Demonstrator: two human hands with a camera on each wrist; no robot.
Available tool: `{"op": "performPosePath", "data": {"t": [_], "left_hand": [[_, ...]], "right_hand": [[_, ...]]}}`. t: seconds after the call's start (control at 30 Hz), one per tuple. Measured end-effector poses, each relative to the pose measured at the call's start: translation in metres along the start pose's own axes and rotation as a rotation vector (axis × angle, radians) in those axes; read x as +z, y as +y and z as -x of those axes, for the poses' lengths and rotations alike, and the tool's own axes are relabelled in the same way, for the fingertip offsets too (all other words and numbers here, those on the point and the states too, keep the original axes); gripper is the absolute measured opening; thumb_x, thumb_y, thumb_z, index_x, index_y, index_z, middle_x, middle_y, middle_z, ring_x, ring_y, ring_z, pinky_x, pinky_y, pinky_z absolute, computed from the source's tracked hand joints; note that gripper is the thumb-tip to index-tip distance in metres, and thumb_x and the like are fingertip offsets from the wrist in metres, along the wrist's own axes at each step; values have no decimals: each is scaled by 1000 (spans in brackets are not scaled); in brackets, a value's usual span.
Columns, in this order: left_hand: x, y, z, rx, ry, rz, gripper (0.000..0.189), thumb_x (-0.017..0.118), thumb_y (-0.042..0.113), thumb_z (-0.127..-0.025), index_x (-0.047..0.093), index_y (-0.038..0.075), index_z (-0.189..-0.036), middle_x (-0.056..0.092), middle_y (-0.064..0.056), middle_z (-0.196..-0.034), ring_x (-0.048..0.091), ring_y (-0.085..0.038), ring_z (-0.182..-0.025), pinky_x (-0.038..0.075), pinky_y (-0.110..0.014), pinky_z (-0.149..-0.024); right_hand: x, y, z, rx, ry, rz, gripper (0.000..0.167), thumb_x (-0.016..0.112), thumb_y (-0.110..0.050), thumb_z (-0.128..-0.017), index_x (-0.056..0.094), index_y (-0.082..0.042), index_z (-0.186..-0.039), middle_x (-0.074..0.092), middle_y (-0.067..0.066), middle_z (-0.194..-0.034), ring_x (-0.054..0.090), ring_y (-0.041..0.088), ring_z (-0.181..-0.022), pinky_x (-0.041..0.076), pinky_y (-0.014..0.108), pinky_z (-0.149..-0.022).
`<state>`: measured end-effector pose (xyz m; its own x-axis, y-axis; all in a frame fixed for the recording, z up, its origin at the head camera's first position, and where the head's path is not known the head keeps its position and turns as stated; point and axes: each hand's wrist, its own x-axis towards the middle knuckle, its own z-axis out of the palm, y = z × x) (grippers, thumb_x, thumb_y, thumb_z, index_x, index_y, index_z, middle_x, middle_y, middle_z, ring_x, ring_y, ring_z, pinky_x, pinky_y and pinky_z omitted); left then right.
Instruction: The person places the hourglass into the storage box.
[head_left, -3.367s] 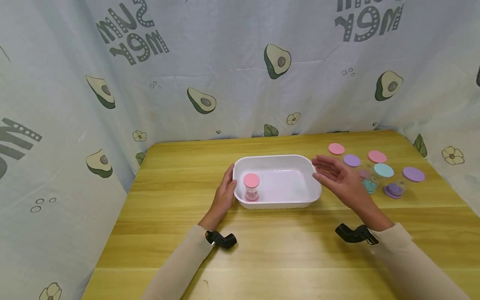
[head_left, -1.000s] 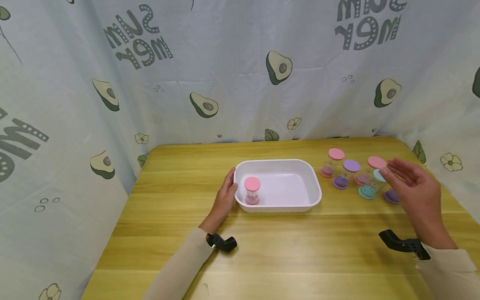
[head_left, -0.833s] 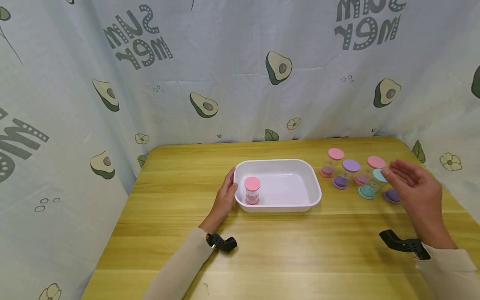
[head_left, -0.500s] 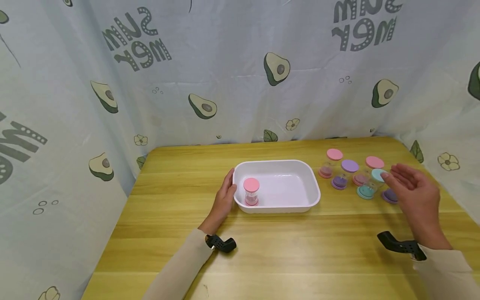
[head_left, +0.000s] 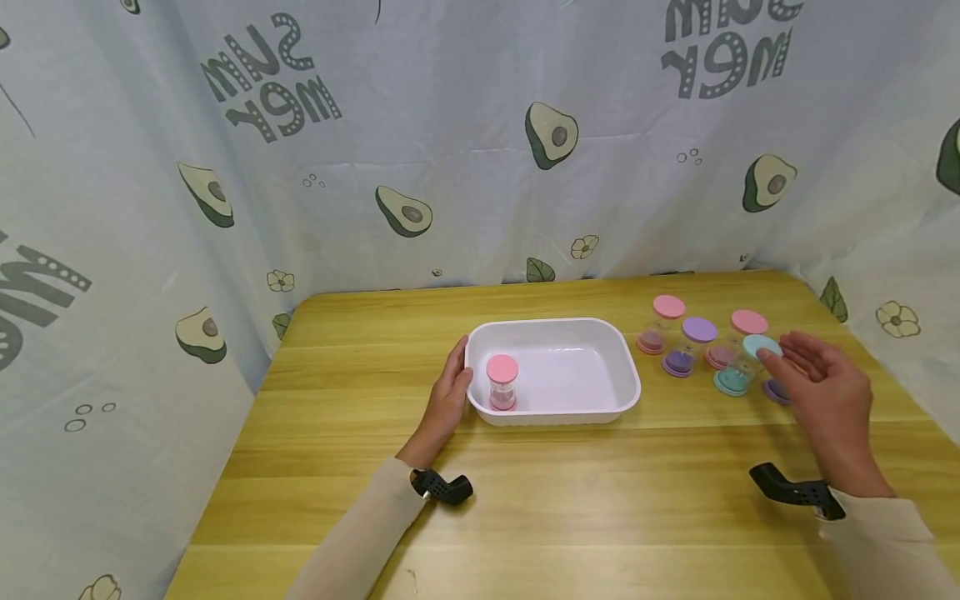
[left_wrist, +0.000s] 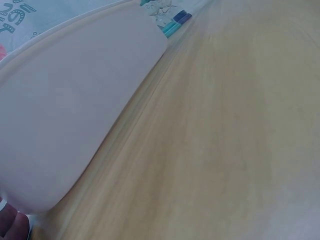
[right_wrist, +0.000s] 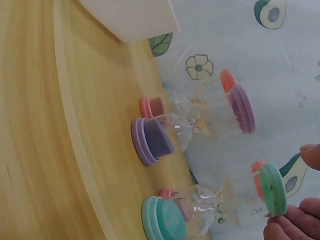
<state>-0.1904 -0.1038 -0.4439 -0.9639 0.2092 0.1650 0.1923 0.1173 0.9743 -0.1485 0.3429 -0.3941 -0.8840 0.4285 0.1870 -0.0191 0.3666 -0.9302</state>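
My left hand (head_left: 447,396) grips the left end of a white plastic tray (head_left: 570,415), thumb at the rim and fingers along the outside. One pink-capped hourglass (head_left: 502,369) stands upright inside it, near the left end. To the right, my right hand (head_left: 828,396) is at a teal hourglass (head_left: 732,381), thumb and fingers spread around its top cap. The right wrist view shows fingertips (right_wrist: 277,231) right at the edge of that teal cap (right_wrist: 276,190), with the thumb apart from it. A purple hourglass (head_left: 777,392) is mostly hidden behind this hand.
Beside the tray's right end stand a pink hourglass (head_left: 667,307) and a purple hourglass (head_left: 699,330). Another pink hourglass (head_left: 748,322) is behind the teal one. A printed curtain (head_left: 465,125) hangs along the back and sides of the wooden table (head_left: 570,500).
My right hand has left the tray's right end and gone right to the hourglasses, lately shifting slightly left toward the teal cap. My left hand stays on the tray.
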Motion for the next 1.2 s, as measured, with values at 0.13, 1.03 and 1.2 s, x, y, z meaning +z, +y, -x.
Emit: {"op": "performPosePath", "data": {"t": [0.13,1.03,1.2], "left_hand": [[0,-1,0,4,-3,-3,52,34,7,-104,18,5,-154,23,-12,-158,23,-21,-144,25,-34,-114],[1,-4,3,-15,10,10,53,35,8,-104,18,6,-154,22,-11,-158,22,-23,-144,24,-36,-115],[1,-4,1,6,7,14,53,34,8,-104,18,4,-154,22,-12,-158,23,-23,-144,24,-37,-115]], "right_hand": [[3,4,0,6,8,12,55,71,-17,-88,52,-9,-139,57,-19,-113,55,-12,-99,45,1,-75],[16,24,0,88,-25,238,73,67,-37,-89,39,1,-145,46,23,-141,54,-3,-113,44,1,-72],[17,25,-3,83,-21,241,74,67,-38,-89,39,1,-145,46,23,-141,54,-1,-116,44,1,-74]]}}
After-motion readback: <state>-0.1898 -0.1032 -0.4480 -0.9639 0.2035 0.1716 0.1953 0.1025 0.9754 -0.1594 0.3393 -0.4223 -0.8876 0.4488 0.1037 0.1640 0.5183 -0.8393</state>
